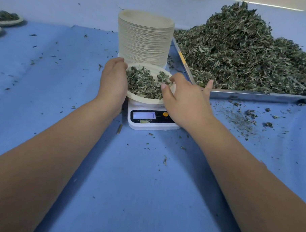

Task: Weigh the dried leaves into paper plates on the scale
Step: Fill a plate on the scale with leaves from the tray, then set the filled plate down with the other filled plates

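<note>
Pale paper first: saw the plate (pixel 144 100) sitting on the scale (pixel 153 126), mid-frame, approx. half covered w/ dried leaves (pixel 143 82), thicker on its left side, bare patch toward the back. Found L hand (pixel 113 82) laid against plate's left rim, back of hand toward camera, fingers together and only slightly bent, touching the rim. Thumb hidden; nothing visibly gripped. Found R hand (pixel 184 99) at plate's right rim, thumb and forefinger pinched on a few bits of the leaves just over the rim, little finger stuck out sideways.

Noted scale's display (pixel 144 115) lit, digits too blurred to read. Orange button (pixel 165 114) just beside it, one leaf scrap lying on the front panel.

Directly behind scale, saw a tall stack (pixel 145 38) of plates, same pale paper. To the right, noted a metal tray (pixel 254 95) carrying a big heap (pixel 239 49) of leaves, its near-left corner close to R hand.

Under it all, saw blue cloth (pixel 62 76) w/ crumbs (pixel 245 120) of leaf scattered, densest in front of tray. Far left, spotted a filled plate (pixel 10 22), plus the edge of another nearer the frame border, contents not visible.
</note>
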Tool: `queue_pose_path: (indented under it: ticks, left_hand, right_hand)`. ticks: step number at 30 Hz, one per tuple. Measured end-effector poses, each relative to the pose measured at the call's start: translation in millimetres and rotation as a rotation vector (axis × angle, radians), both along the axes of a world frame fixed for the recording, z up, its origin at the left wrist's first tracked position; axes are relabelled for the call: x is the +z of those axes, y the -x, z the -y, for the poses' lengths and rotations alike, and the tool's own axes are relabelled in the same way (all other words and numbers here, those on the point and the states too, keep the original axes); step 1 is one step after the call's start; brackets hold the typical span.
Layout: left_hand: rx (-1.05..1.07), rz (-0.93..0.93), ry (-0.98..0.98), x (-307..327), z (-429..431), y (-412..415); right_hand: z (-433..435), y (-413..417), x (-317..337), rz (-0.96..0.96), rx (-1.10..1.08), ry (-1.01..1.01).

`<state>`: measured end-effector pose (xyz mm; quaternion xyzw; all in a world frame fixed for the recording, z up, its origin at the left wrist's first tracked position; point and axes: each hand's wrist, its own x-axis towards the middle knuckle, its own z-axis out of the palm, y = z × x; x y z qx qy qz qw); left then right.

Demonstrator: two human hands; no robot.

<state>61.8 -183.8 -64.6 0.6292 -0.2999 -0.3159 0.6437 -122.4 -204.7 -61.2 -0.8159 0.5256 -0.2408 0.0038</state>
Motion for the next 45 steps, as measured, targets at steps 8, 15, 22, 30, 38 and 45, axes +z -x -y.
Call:
queue_pose_path:
  ticks: [8,15,22,30,38,45]
  left_hand:
    - [0.104,-0.180,0.125,19,-18,3]
    - [0.303,-0.112,0.093,25,-60,-49]
    - [0.483,-0.158,0.078,23,-114,-112]
    - [0.636,-0.146,0.019,12,-180,-175]
    - [0.770,-0.039,-0.124,0,-238,-244]
    - [0.774,0.155,-0.281,2,-259,-295]
  right_hand:
    - [-14,-18,20,0.102,-0.007,0.009]
    - [-36,-64,33,0.189,0.236,-0.250]
    - [-64,-131,37,0.263,0.430,-0.351]
    - [-100,-203,24,0.057,0.675,-0.452]
    - [-133,-273,8,-0.078,0.875,-0.451]
    - [-146,-346,-7,-0.061,0.917,-0.407]
